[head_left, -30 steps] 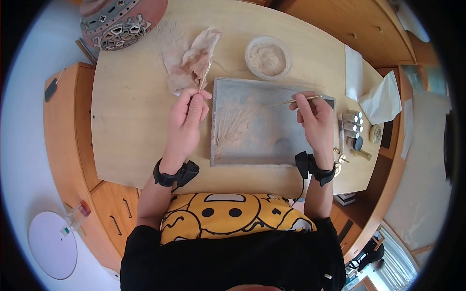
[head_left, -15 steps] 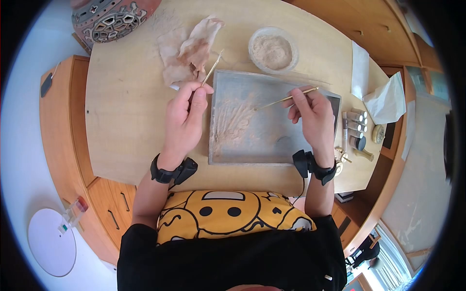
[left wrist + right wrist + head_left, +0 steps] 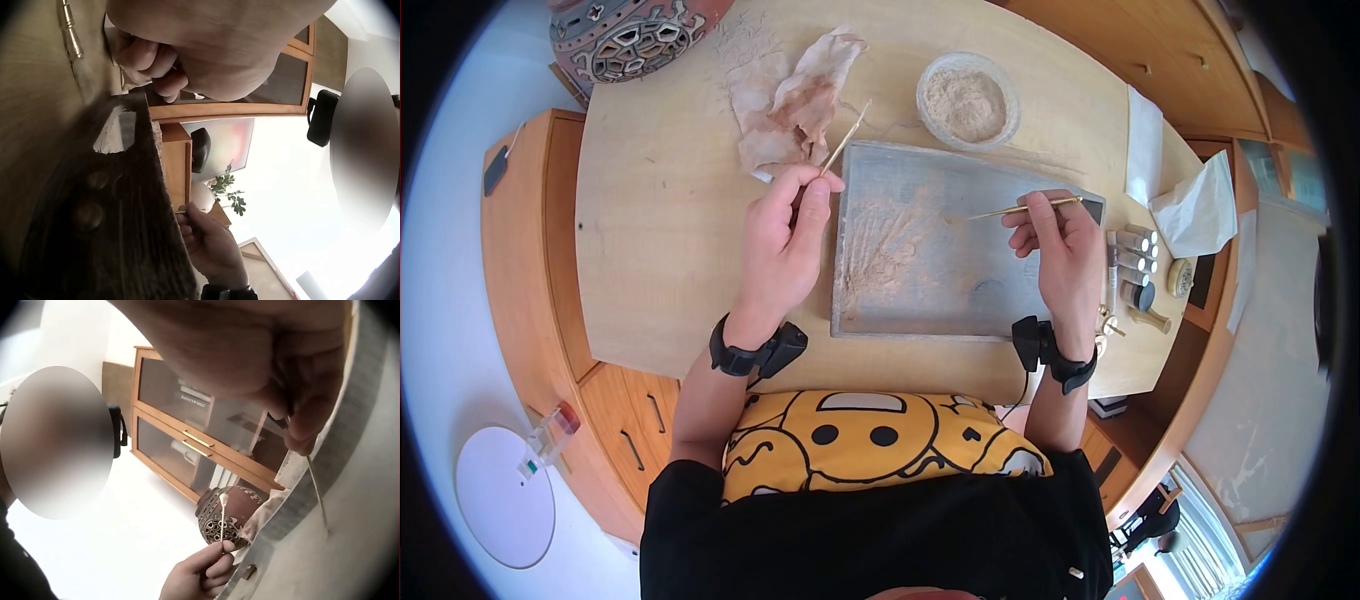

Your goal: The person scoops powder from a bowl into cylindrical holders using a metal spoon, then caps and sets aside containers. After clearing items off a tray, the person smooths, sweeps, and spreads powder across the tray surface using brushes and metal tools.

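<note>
In the head view my left hand [image 3: 788, 235] pinches a thin gold stick [image 3: 841, 147] between thumb and fingers, beyond the tray's left edge. The right wrist view shows this stick's small, pale, rounded tip. My right hand [image 3: 1062, 250], above the right part of a shallow grey wooden tray [image 3: 990, 265], pinches a slender gold tool [image 3: 1012, 211]. Its fine end points left, over the tray floor. Ridged tan powder [image 3: 878, 255] lies on the tray's left side. Behind my left hand a crumpled, brown-stained cloth [image 3: 795, 110] rests on the table.
Behind the tray stands a bowl [image 3: 926, 110] of tan powder. Small capped jars [image 3: 1138, 265], brass pieces [image 3: 1108, 322] and white paper [image 3: 1195, 212] lie on the right. An openwork pot [image 3: 625, 45] stands at the back left. A metal-handled brush [image 3: 70, 37] appears in the left wrist view.
The right hand's tool first swung left toward the powder, then drew back right and levelled. The left stick's tip has shifted right, away from the cloth; the head view has moved slightly.
</note>
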Demonstrator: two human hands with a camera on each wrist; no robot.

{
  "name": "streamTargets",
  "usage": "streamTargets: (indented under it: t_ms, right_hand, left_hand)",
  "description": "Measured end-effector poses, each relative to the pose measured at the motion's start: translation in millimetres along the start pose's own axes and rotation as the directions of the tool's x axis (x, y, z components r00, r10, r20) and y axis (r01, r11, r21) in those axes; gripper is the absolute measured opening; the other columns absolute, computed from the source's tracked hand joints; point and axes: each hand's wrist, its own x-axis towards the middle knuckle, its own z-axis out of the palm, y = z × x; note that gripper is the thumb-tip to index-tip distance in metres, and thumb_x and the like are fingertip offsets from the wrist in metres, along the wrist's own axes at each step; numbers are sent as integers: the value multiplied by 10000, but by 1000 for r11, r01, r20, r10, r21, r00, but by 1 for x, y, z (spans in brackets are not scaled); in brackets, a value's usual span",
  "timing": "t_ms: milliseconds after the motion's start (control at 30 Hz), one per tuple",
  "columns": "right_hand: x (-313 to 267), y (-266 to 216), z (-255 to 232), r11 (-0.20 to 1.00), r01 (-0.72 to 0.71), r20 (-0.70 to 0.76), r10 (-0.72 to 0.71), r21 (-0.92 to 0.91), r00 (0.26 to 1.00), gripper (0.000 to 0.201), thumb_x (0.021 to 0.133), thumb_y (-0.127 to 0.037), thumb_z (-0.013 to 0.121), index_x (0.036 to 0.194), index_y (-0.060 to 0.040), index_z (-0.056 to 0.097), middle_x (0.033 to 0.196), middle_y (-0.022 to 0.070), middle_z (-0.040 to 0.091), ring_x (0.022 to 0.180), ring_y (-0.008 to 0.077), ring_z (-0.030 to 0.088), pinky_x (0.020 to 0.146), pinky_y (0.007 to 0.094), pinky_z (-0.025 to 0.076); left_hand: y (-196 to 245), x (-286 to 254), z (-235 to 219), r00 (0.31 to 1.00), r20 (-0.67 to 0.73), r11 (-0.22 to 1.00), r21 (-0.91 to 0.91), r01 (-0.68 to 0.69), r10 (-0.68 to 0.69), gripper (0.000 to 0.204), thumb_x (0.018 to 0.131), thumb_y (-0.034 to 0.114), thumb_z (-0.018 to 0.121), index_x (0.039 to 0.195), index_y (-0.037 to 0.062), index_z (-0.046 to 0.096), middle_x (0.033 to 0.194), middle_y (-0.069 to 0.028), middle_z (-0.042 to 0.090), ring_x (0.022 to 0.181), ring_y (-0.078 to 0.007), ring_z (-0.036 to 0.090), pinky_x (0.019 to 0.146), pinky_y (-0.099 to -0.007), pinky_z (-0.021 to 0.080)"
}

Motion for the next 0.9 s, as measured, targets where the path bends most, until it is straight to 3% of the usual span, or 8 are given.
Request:
streamTargets:
  t_ms: [133, 400, 567, 700, 900]
  right_hand:
    - [1, 10, 5, 993, -51, 56, 46, 104, 997, 241, 1002, -157, 553, 920, 53, 639, 743, 89, 694, 615, 110, 613, 581, 250, 504]
    - [-26, -7, 33, 999, -19, 237, 12, 28, 971, 228, 1000, -142, 558, 919, 54, 641, 760, 88, 692, 630, 113, 631, 592, 253, 515]
    - [-6, -1, 8, 996, -11, -19, 12, 83, 1000, 234, 998, -152, 563, 924, 54, 643, 754, 93, 692, 623, 118, 633, 588, 257, 516]
    - [-1, 3, 11, 998, -4, -17, 5, 70, 1000, 236, 996, -152, 565, 920, 58, 642, 744, 92, 692, 620, 115, 632, 583, 255, 512]
    - [-27, -2, 41, 999, 17, 218, -23, 29, 976, 224, 990, -157, 584, 916, 44, 648, 721, 79, 684, 620, 112, 632, 581, 254, 509]
  left_hand:
    - [-1, 0, 0, 1000, -6, 1000, -5, -20, 20, 167, 1018, 130, 517, 973, 6, 619, 702, 23, 511, 601, -45, 379, 534, -235, 308]
    - [0, 0, 0, 1000, 5, 1000, -23, 0, 0, 169, 1020, 133, 517, 974, 5, 619, 679, 44, 477, 597, -36, 353, 524, -228, 274]
    - [-2, 0, -1, 1000, 7, 1000, -14, -11, 11, 169, 1020, 137, 519, 971, 7, 617, 678, 44, 467, 603, -39, 356, 529, -229, 282]
    - [-1, 0, 0, 1000, -3, 1000, -15, -17, 17, 168, 1017, 140, 524, 970, 8, 615, 676, 38, 463, 607, -42, 363, 534, -230, 292]
    - [0, 1, 0, 1000, 3, 1000, 2, -15, 15, 158, 1012, 139, 532, 971, 10, 615, 667, 39, 451, 610, -44, 364, 541, -229, 295]
